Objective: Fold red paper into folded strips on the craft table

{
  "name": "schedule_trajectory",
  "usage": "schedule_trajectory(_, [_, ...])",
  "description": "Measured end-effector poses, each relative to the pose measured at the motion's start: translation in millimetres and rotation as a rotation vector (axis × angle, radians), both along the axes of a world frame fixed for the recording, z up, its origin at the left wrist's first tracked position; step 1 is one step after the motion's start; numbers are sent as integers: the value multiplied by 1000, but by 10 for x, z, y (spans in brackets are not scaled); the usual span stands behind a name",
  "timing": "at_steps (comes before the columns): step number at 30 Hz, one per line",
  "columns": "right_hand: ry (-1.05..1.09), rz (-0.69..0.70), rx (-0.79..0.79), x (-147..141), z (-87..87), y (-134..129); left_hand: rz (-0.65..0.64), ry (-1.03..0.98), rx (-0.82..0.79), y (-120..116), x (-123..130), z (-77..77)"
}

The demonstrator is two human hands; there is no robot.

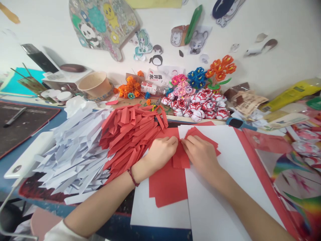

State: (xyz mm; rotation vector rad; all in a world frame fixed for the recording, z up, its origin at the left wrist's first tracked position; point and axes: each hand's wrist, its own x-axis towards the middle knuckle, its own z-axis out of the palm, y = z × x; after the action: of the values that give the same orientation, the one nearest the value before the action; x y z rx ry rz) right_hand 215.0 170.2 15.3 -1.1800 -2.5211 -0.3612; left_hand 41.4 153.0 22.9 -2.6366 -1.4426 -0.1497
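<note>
My left hand (162, 152) and my right hand (200, 154) meet over the work area, fingertips pinched close together on a small piece of red paper. Most of that piece is hidden by the fingers. Small red paper rectangles (181, 159) lie just below the fingertips, and more red slips (212, 144) show behind my right hand. Under my hands is a stack of larger red paper sheets (168, 187), resting on white paper sheets (160, 214). To the left of my left hand sits a heap of folded red paper strips (130, 130).
Folded white paper strips (75, 150) are piled at the left, beside a white device (30, 155) with a cable. Red-and-white paper flowers (198, 103), a paper bowl (93, 85) and a plastic bottle (152, 88) line the wall. A blue-screened watch (235, 123) lies at the right.
</note>
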Motion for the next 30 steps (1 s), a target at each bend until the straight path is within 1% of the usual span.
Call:
schedule_trajectory(7, [-21,-19,-30,-10,32,-15,-27,-9,11,-3,-6,4])
schedule_trajectory(14, [-110,18,-32,-5,57,5,-25,-16,20,5,-8,-20])
schedule_trajectory(17, [-120,41,-51,3,60,11,-12,-22,17,0,-3,-19])
schedule_trajectory(21, [-103,76,-96,16,43,21,11,-53,-32,-10,1,4])
schedule_trajectory(26, [-40,66,-178,37,28,37,42,-115,-63,-17,0,18])
schedule_trajectory(30, [-67,75,-204,58,34,41,69,-144,-82,-20,2,20])
